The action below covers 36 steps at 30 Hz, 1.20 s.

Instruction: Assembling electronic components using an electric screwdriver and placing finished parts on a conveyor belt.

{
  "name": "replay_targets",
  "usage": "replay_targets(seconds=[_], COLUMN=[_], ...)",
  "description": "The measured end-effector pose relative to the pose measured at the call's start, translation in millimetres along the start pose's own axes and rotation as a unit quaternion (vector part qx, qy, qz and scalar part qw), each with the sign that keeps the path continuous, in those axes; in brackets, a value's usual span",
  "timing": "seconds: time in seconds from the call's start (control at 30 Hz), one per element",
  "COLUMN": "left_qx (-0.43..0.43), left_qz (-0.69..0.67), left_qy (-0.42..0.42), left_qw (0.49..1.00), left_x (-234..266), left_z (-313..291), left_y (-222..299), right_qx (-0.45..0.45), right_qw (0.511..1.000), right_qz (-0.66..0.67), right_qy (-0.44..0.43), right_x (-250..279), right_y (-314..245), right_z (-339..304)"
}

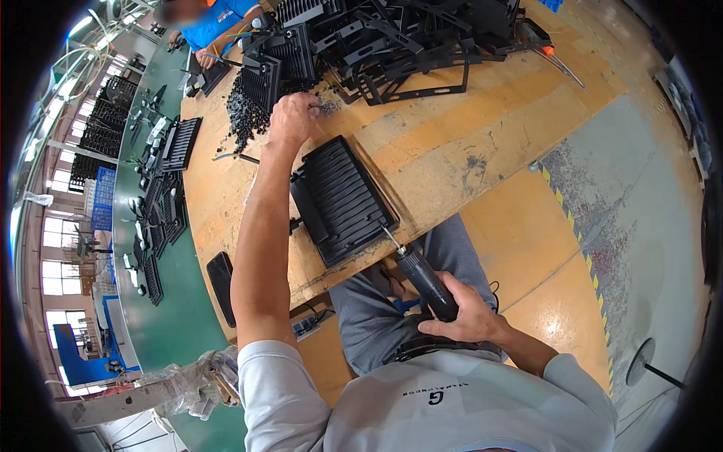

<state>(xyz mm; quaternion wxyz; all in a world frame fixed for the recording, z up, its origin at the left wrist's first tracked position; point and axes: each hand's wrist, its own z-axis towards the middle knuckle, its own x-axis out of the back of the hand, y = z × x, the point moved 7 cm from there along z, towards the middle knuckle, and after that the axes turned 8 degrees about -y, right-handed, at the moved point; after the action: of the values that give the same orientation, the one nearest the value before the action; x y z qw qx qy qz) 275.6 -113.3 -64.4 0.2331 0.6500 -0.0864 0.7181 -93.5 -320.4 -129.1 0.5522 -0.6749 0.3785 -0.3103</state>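
So the black finned panel [343, 200] is laid flat near the table's near edge, right about mid-frame, ribs facing up. A dark power driver [427, 286] is pointed at its lower right corner, with the bit's tip right at that corner, though whether a screw is being touched can't really be made out. The driver's body is gripped by the right hand [471, 309], fingers wrapped round the lower end. The left hand [294, 119] is stretched out past the panel's far end, curled over some grey screws [329, 107]; whether anything is pinched in it can't be told from here. A heap of small black bits [247, 120] is spread just left of that hand. The wooden table [444, 158] is piled at the top with black brackets [418, 45], and an orange-handled screwdriver [561, 64] is left at upper right. A phone [221, 288] is parked at the left edge. More finned panels [181, 143] are strewn along the green belt [181, 316] on the left, and a co-worker's hand [205, 59] can be seen at upper left.
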Motion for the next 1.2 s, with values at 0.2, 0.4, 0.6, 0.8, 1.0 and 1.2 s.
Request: replay_targets(seconds=[0.2,0.4,0.6,0.8,1.0,1.2], left_qx=[-0.023,0.021,0.077,0.035,0.185,0.177], left_qz=[0.099,0.113,0.002,0.014,-0.299,-0.311], left_qy=[-0.004,0.007,0.074,0.063,-0.065,-0.049], left_qw=[0.995,0.993,0.994,0.997,0.934,0.932], left_x=[-6.2,-5.7,11.4,13.1,1.1,6.0], left_z=[3.6,3.3,3.3,1.3,-8.5,-14.2], left_y=[-0.7,-2.4,-11.4,-16.9,-27.6,-22.7], right_qx=[0.004,-0.031,-0.027,-0.016,-0.007,-0.027], right_qw=[1.000,1.000,1.000,1.000,1.000,1.000], right_qz=[0.003,0.000,0.007,0.001,0.002,-0.003], right_qy=[0.005,-0.004,0.000,0.007,0.014,-0.004], right_x=[-0.2,-2.2,-4.1,-8.1,-9.3,-12.5], right_y=[2.6,2.1,0.9,1.9,0.5,4.3], right_z=[1.0,-4.9,-7.0,-4.1,-7.0,-10.0])
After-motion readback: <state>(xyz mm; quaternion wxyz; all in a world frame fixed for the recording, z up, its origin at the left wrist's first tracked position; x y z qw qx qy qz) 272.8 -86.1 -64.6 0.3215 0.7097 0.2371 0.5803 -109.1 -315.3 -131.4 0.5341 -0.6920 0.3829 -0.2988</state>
